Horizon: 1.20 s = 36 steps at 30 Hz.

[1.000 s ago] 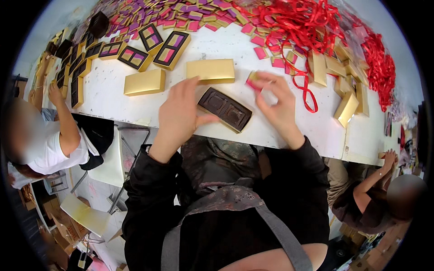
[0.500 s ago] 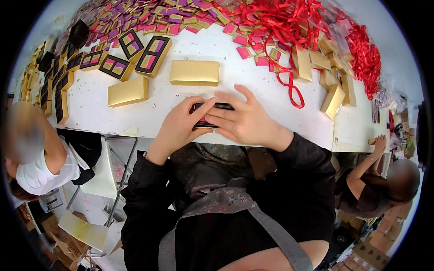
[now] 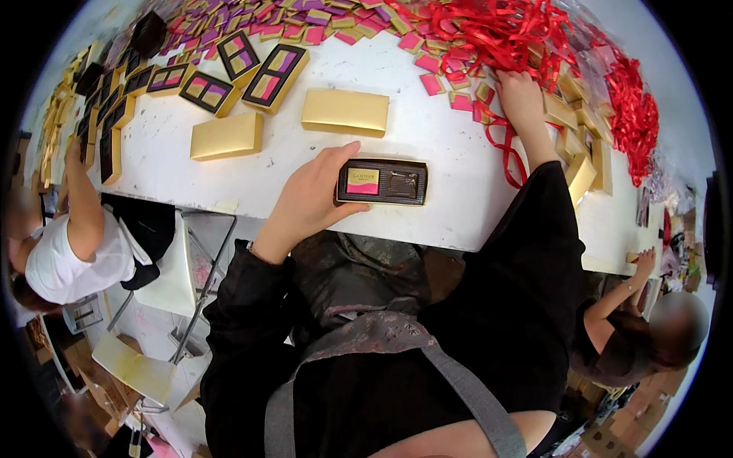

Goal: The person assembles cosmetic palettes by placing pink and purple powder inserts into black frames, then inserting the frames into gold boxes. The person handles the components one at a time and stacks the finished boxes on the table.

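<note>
In front of me an open gold box (image 3: 385, 191) with a dark ribbed two-compartment tray lies at the table edge. Its left compartment has a flat wrapped square (image 3: 363, 182) in gold and pink; the right one shows bare dark tray. My left hand (image 3: 309, 191) grips the box's left end between thumb and fingers. My right hand (image 3: 521, 99) is stretched far forward to the right, at the edge of the loose wrapped squares (image 3: 460, 101) beside a heap of red ribbon (image 3: 496, 34). Its fingertips are hidden among them.
Two closed gold boxes (image 3: 345, 112) lie beyond the held box. Open boxes with filled trays (image 3: 275, 79) stand at the far left. More gold boxes (image 3: 580, 175) are piled at right. A person in white (image 3: 80, 244) works at left, another in dark clothes (image 3: 622, 328) at right.
My right hand has left the box and reached forward right to the squares and ribbon. My left hand keeps hold of the box, whose tray is now uncovered. The left co-worker's arm has reached forward.
</note>
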{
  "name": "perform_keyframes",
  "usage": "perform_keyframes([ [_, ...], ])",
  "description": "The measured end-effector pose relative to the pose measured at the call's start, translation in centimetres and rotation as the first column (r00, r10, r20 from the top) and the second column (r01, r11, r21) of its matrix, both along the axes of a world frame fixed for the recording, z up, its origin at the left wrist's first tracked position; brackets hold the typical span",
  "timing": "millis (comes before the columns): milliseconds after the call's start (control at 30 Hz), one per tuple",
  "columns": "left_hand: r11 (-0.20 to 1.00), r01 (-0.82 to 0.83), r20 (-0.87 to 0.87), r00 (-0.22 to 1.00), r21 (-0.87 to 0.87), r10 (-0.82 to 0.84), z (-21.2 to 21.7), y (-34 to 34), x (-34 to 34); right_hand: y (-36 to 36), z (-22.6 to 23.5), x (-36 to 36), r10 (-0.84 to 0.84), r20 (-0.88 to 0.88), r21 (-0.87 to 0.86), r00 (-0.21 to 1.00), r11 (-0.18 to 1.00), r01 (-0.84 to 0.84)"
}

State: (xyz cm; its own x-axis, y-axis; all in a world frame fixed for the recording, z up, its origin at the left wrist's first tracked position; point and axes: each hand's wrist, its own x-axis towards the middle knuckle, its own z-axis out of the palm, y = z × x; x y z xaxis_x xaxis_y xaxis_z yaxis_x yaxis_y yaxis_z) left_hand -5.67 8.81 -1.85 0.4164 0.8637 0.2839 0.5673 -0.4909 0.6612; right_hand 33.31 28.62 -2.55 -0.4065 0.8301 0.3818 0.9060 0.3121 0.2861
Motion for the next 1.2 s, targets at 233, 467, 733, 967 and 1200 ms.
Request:
perform_keyframes([
  [233,0.992,-0.019,-0.062,0.998,0.128,0.028,-0.5,-0.2,-0.5,-7.4,5.3,-7.2,0.003,-0.503,-0.109,0.865,0.992,-0.067],
  [467,0.991,-0.018,-0.043,0.999,0.136,0.025,-0.2,-0.4,0.1,-16.6,3.0,-14.0,0.330,-0.768,-0.134,0.549,0.756,-0.641],
  [733,0.984,-0.035,0.003,0.999,0.172,0.035,-0.5,-0.7,-0.2,-19.1,2.3,-15.3,0.463,-0.461,-0.140,0.757,0.805,-0.577],
  [967,0.827,-0.382,-0.247,0.827,0.413,0.505,2.0,1.6,-10.1,-15.7,0.5,-17.5,0.456,-0.632,-0.150,0.627,0.722,-0.676],
  [1200,0.924,-0.351,-0.439,0.814,0.154,0.382,1.9,-3.0,-10.2,-8.2,-1.2,-22.0,0.304,-0.747,0.034,0.591,0.906,-0.423],
])
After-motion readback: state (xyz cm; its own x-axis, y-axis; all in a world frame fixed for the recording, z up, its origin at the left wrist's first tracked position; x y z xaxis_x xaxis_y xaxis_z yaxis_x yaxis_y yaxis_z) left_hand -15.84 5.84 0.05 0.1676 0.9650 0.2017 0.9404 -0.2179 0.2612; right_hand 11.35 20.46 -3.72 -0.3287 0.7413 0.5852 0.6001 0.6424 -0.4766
